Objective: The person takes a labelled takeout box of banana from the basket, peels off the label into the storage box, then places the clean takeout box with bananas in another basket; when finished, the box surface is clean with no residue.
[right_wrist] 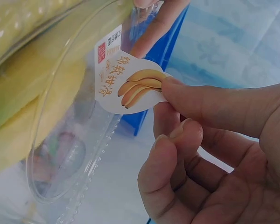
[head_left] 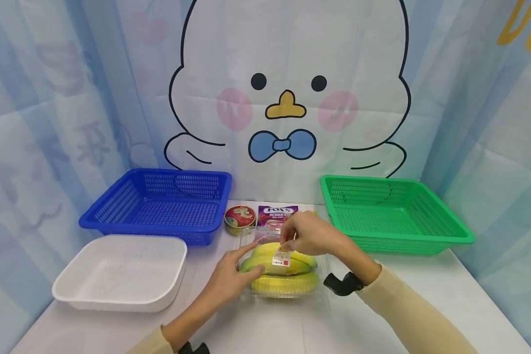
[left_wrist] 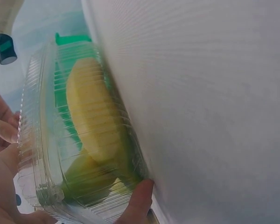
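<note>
White desk (head_left: 425, 295): right hand (head_left: 311, 236) pinches the banana-printed label (right_wrist: 126, 81) on the clear box (head_left: 283, 268); left hand (head_left: 230, 278) rests flat on it. Behind, a pouch (head_left: 277, 215) reads "FOX'S BERRIES"; label characters unreadable.

The clear clamshell box (head_left: 283, 268) is sitting near the front edge of the table (head_left: 425, 295), at its centre, with the bananas (head_left: 283, 263) lying inside it. 2 candy packs are lying just behind the box: the round tin (head_left: 239, 219) at left, the flat pouch (head_left: 277, 215) at right. 1 basket (head_left: 159, 204) is standing toward the back left corner, another basket (head_left: 394, 214) toward the back right. The tray (head_left: 121, 273) is sitting in front of the left basket, near the left edge.
</note>
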Tool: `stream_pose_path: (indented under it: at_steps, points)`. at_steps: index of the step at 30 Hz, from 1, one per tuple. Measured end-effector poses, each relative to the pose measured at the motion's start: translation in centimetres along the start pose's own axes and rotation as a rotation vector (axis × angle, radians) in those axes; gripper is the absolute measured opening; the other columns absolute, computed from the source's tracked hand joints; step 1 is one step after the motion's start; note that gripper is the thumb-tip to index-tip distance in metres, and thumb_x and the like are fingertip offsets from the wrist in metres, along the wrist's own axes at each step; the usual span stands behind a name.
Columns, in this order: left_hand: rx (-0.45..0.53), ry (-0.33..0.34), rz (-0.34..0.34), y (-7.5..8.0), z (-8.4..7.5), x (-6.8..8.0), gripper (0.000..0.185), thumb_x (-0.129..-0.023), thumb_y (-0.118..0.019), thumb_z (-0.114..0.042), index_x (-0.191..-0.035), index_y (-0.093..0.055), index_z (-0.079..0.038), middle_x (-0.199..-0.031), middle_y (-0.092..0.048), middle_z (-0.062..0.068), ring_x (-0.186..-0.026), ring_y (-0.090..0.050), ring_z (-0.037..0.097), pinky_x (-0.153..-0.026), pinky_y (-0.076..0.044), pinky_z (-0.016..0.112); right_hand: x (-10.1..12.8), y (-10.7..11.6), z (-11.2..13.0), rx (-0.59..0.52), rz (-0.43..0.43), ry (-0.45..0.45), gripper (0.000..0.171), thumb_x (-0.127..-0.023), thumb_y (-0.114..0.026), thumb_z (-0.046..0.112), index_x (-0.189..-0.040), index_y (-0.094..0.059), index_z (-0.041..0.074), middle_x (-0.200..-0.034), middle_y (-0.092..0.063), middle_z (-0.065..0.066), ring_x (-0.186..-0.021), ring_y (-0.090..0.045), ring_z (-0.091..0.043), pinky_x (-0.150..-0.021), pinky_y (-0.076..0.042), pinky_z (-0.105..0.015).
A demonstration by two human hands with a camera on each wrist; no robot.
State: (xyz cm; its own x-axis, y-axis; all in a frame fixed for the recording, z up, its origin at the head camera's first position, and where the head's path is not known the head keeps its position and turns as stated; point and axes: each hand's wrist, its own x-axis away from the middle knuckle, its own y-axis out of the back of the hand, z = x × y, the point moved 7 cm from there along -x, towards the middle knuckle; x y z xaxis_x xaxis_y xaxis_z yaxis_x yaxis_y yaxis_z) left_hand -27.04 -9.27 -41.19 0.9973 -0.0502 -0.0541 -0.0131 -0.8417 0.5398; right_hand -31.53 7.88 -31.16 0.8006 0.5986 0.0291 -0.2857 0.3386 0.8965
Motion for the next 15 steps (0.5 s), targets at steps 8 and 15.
stream_pose_path:
  at_steps: [8,15]
  points:
    - [-0.006,-0.003,-0.002,0.01,0.07,-0.07,0.063,-0.091,-0.078,-0.042,-0.15,-0.061,-0.03,-0.148,-0.058,0.022,-0.139,-0.054,0.042,-0.115,-0.042,0.072,0.27,0.1,0.27,-0.002,0.0,0.02,0.017,-0.093,-0.081,0.01,-0.078,-0.074,0.014,-0.074,-0.067,0.005,-0.067,-0.056,-0.011,-0.061,-0.05,-0.023]
    - [-0.004,0.0,0.0,0.0,0.11,-0.07,0.063,-0.091,-0.078,-0.042,-0.151,-0.061,-0.03,-0.149,-0.057,0.022,-0.139,-0.053,0.043,-0.115,-0.041,0.072,0.55,0.18,0.28,-0.01,-0.003,0.03,0.017,-0.092,-0.081,0.01,-0.078,-0.073,0.015,-0.074,-0.067,0.005,-0.067,-0.056,-0.011,-0.06,-0.05,-0.023]
